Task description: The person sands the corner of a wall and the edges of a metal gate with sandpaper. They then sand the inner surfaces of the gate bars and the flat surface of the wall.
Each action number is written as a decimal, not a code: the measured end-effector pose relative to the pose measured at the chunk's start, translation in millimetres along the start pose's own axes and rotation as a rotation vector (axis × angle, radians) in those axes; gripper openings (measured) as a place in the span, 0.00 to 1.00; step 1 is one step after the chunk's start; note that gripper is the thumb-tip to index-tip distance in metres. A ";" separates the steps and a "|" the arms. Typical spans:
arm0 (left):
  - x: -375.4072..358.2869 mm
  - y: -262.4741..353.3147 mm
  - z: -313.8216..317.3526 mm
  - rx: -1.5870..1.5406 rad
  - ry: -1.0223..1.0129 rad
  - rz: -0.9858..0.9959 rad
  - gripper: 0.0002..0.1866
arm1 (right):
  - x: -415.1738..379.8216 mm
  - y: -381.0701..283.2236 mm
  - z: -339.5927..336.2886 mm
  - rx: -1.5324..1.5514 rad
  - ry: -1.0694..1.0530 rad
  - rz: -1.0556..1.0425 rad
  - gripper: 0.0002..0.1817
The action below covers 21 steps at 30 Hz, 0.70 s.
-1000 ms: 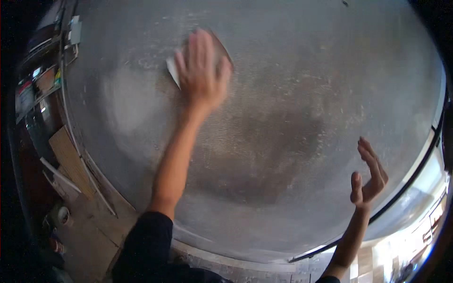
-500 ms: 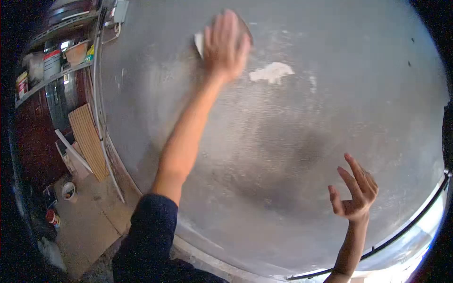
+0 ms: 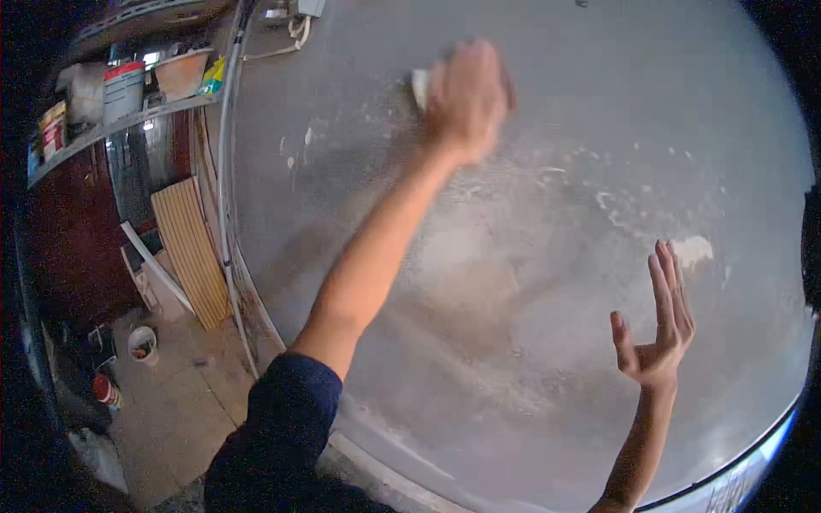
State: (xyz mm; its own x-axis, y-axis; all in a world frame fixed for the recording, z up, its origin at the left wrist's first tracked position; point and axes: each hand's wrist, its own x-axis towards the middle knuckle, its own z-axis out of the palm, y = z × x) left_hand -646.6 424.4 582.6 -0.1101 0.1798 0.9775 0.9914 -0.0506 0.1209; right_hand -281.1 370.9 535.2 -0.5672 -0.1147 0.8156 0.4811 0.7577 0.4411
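My left hand (image 3: 475, 103) lies flattened against the grey wall (image 3: 547, 333), high up, and is blurred. Under its palm it presses a sheet that looks like sandpaper (image 3: 420, 88); a pale edge shows on the left and a dark brown edge at the right, with the rest covered by the hand. Lower on the right, my right hand (image 3: 663, 333) is raised in front of the wall, its fingers stretched up and the thumb apart, holding nothing. Just behind those fingertips is a white patch (image 3: 694, 251) on the wall.
A shelf (image 3: 128, 124) on the left carries a white bucket with a red rim (image 3: 124, 90) and an orange tub (image 3: 182, 74). Below lean a ribbed board (image 3: 190, 252) and long pipes. A small pail (image 3: 144, 344) and a red can (image 3: 106, 391) stand on the floor.
The view has turned left, so the wall marks sit farther right and lower. My left hand and the sheet have moved left across the wall; my right hand's fingers have straightened upward.
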 end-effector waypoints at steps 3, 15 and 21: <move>-7.9 -78.5 22.0 0.019 0.254 -0.103 0.32 | 10.1 -7.4 25.0 -0.066 -0.161 0.022 0.41; -25.5 -46.8 19.4 -0.009 0.339 0.122 0.29 | -9.7 24.4 86.9 -0.021 0.307 0.034 0.33; -205.8 15.7 34.8 -0.175 -0.054 0.229 0.30 | -15.9 23.7 87.4 -0.002 0.302 0.052 0.27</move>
State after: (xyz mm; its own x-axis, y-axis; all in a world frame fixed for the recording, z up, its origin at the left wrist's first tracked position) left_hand -605.9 420.9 377.4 0.1233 0.1960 0.9728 0.9622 -0.2635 -0.0689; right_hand -319.2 446.9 499.9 -0.3173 -0.2623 0.9113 0.5057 0.7661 0.3966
